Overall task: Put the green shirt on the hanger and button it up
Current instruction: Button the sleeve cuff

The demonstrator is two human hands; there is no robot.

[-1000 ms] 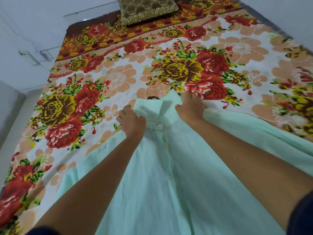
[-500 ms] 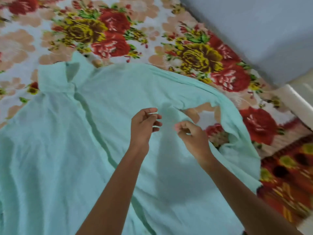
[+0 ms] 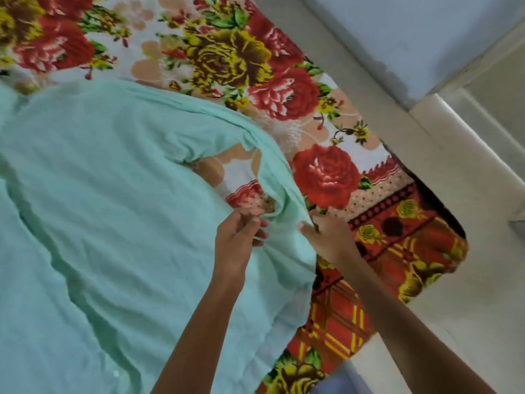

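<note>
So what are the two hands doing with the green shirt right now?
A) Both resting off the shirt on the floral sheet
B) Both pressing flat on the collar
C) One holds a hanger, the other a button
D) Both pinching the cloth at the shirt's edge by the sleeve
D: the left hand and right hand each pinch the green shirt at its sleeve-side edge; no hanger shows.

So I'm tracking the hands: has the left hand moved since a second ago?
Yes. The left hand left the collar and now pinches the green shirt at its sleeve end, near the floral bedsheet border.
</note>
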